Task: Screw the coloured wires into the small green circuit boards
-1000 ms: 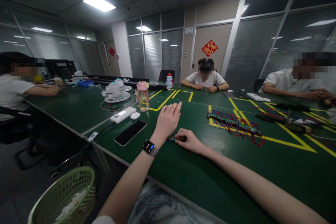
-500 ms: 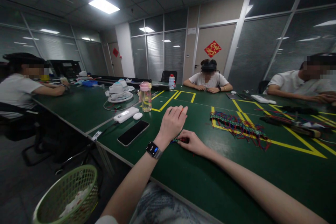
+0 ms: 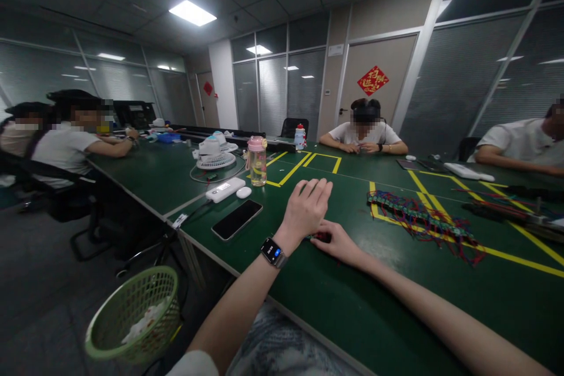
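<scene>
My left hand (image 3: 307, 210), with a watch (image 3: 272, 251) on its wrist, is raised over the green table, its back to the camera. Its fingers are bent and partly hidden, and what they hold, if anything, does not show. Just beside it my right hand (image 3: 337, 242) rests low on the table, thumb and fingers closed on a small board with red wires (image 3: 323, 237). Part of that board is covered by the hands. Off to the right lies a long row of green boards with red and blue wires (image 3: 418, 217).
A black phone (image 3: 237, 219), a white power strip (image 3: 225, 190), a round white case (image 3: 244, 192) and a drink bottle (image 3: 257, 161) stand left of my hands. White fans (image 3: 214, 153) are behind. A green basket (image 3: 165, 329) is on the floor. Several people sit around.
The view has turned a little left, so everything appears farther right. The orange-red bit seen at my left fingertips no longer shows. My right hand keeps its grip on the small board.
</scene>
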The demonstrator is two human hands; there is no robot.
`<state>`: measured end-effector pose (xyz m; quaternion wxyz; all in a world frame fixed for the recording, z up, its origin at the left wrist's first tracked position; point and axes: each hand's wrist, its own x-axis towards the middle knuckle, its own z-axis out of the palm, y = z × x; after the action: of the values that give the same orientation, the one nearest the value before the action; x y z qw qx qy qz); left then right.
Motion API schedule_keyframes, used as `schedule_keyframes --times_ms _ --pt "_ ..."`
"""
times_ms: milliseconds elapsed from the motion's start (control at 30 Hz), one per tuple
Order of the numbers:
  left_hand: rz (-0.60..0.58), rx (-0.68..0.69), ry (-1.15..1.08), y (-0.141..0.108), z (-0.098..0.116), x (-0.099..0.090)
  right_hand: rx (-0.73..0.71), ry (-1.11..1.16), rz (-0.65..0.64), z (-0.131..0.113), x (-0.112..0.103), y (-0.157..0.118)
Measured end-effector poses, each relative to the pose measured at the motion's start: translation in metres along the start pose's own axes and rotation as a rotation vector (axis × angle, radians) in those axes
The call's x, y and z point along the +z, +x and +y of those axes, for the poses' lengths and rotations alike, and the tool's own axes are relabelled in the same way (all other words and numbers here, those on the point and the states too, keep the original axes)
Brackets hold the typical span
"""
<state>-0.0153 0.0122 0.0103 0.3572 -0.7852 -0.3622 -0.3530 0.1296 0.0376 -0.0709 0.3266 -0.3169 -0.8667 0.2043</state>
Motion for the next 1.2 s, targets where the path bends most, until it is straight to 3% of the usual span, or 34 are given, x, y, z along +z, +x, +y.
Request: schedule_keyframes --times_ms 600,933,1067,1200 --pt "0.043 -0.005 -0.033 0.0004 -0.0009 0.0027 -0.004 0.011 0.005 0.0028 0.0009 -0.0002" --pt "0.102 -0.075 -0.124 0.0001 -0.0017 0.0040 0.013 0.012 0.012 0.0043 0.0026 -0.0007" --pt "0.073 -0.083 -0.266 -0.0006 -0.0039 0.0042 -0.007 0.029 0.011 0.0074 0.0028 -0.0012" --pt "0.092 -0.244 -0.529 -0.0007 -0.0065 0.0065 -0.004 0.017 0.014 0.0094 0.0032 -0.0009"
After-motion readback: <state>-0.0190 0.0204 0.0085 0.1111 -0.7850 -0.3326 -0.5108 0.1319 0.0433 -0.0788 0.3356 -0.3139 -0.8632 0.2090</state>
